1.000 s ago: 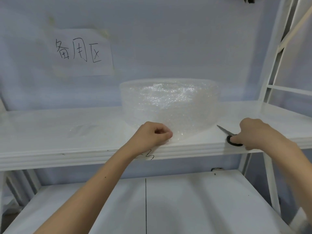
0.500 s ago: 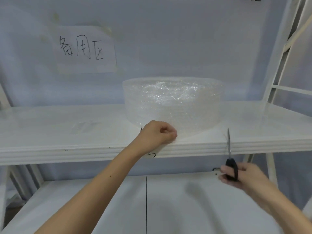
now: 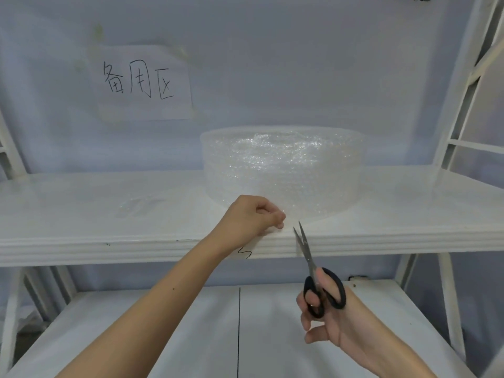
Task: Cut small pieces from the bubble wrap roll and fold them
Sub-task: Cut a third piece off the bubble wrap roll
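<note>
A wide roll of clear bubble wrap point(image 3: 283, 170) lies flat on the upper white shelf point(image 3: 109, 214). My left hand point(image 3: 251, 216) pinches the loose end of the wrap at the shelf's front edge. Black-handled scissors point(image 3: 313, 271) are in my right hand point(image 3: 327, 317), fingers through the handles. The blades point up and stand slightly apart, their tips just right of my left fingers at the shelf edge.
A paper sign point(image 3: 141, 83) with handwritten characters is taped to the wall behind. A lower white shelf point(image 3: 191, 336) runs under my arms. White rack posts point(image 3: 463, 91) rise on the right. A faint scrap of clear wrap point(image 3: 139, 205) lies left on the upper shelf.
My right hand lifted the scissors off the upper shelf, brought them down in front of it, then moved left to the wrap beside my left hand; the blades opened a little.
</note>
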Demonstrator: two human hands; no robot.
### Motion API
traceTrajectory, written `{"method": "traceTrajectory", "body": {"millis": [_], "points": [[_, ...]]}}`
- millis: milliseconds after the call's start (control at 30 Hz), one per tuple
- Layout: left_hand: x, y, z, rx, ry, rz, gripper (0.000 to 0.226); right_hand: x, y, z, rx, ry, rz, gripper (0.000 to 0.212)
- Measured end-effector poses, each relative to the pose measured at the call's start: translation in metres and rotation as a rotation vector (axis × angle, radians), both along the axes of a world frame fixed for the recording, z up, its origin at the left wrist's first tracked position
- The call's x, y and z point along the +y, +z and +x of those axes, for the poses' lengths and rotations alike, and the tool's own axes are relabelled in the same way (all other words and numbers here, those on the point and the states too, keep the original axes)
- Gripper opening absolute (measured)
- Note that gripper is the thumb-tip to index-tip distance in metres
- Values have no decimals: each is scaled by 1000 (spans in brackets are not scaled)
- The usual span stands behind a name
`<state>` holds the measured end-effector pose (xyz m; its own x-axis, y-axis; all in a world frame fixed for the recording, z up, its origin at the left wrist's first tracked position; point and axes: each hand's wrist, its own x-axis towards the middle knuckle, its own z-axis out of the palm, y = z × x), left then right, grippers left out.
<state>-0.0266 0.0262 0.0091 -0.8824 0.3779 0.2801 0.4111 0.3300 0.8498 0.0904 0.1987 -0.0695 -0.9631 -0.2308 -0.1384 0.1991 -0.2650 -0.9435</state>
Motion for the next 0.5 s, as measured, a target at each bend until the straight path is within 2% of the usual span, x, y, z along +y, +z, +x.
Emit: {"method": "traceTrajectory", "body": {"millis": [167, 500], "points": [[-1, 3, 2, -57, 11, 60, 16, -5, 3, 2, 4, 56, 14, 51], [-2, 4, 6, -63, 29, 22, 22, -20, 11, -23, 67, 10, 35, 49]]}}
